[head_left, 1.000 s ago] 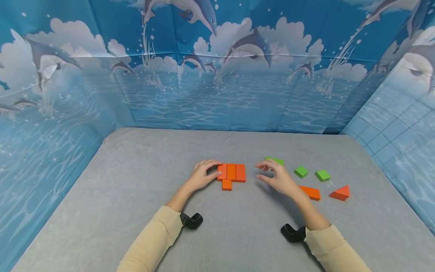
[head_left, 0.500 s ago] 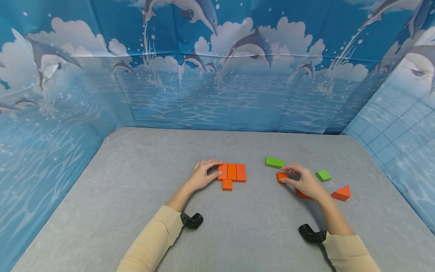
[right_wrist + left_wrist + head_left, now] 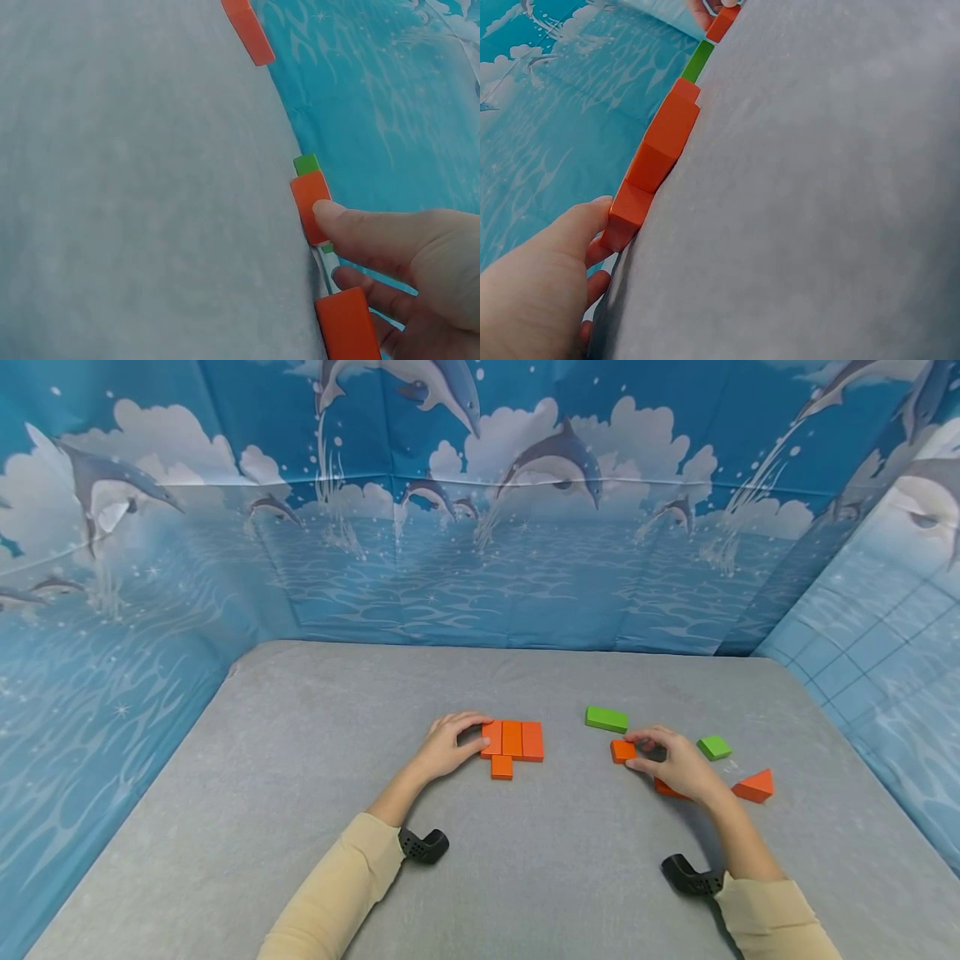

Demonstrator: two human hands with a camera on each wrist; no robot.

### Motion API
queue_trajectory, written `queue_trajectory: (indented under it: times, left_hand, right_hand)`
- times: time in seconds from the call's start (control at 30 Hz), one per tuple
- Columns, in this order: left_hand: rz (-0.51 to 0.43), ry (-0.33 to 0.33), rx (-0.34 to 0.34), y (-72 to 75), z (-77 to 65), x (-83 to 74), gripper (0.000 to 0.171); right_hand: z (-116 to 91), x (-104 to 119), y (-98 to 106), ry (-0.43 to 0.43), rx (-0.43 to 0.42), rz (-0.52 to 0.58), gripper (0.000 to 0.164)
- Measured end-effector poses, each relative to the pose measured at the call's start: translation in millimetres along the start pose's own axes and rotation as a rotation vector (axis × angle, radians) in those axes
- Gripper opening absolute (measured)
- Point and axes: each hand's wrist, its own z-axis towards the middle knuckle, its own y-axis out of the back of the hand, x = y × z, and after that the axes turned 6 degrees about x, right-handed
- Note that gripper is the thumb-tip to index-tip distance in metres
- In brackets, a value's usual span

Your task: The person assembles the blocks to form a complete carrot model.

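Where the right hand (image 3: 670, 763) pinches, an orange block (image 3: 621, 752) seems part-hidden.

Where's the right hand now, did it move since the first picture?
Yes, rightward in the head view: the right hand partly hid the long green block before, and now it is just right of it.

A table (image 3: 480, 877) has a grey, faintly mottled top with rounded far corners. Behind the table hangs a blue curtain (image 3: 480, 577), creased by upright folds and one long level fold. Its print shows leaping dolphins (image 3: 564, 452), white clouds (image 3: 645, 435) and spray above rippled water. The same watery print runs down along the table's left side. To the table's right, the curtain carries a pale tile pattern (image 3: 851, 647) below a large dolphin (image 3: 926, 510).
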Motion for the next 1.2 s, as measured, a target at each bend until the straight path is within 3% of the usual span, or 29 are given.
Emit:
queue_trajectory:
  times: [0.27,0.43,0.7,0.97,1.2]
  left_hand:
    - [0.006,-0.008,-0.006,-0.6,0.7,1.8,0.038]
    - [0.007,-0.008,-0.001,-0.5,0.9,2.0,0.038]
    - [0.009,-0.013,-0.008,-0.8,0.8,1.3,0.038]
    - [0.009,-0.008,-0.001,0.3,0.4,-0.1,0.039]
    - [0.003,0.002,0.001,0.6,0.1,-0.3,0.038]
  right_hand:
    - [2,4,-1,-0.004,0.002,-0.026,0.033]
    - [6,21,-5,0.057,0.011,0.010,0.031]
    - [20,60,-34,0.244,0.034,0.107,0.030]
    - [31,87,-64,0.283,0.077,0.119,0.030]
    - [36,94,-74,0.320,0.033,0.070,0.030]
